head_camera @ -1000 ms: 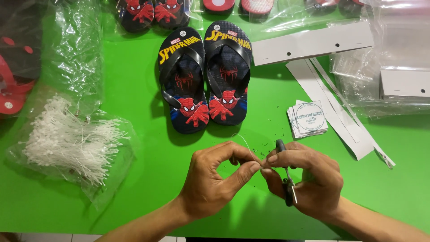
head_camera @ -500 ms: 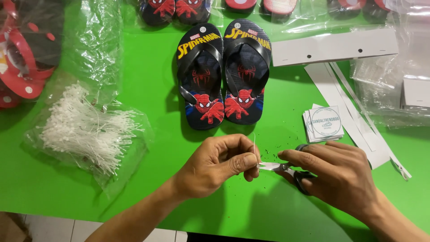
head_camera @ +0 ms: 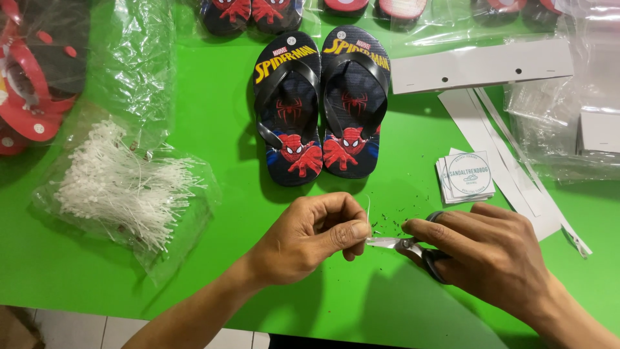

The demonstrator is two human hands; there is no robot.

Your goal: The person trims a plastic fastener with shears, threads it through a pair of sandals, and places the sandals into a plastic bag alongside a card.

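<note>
A thin white plastic tie (head_camera: 367, 208) is pinched upright between thumb and forefinger of the left hand (head_camera: 310, 236), just left of the scissors (head_camera: 407, 245) gripped in the right hand (head_camera: 491, 255); blades are pointed left, at the tie's base. The dark sandal pair (head_camera: 321, 106) is laid just beyond on the green counter (head_camera: 226, 161), the bag of white ties (head_camera: 123, 187) well left.
</note>
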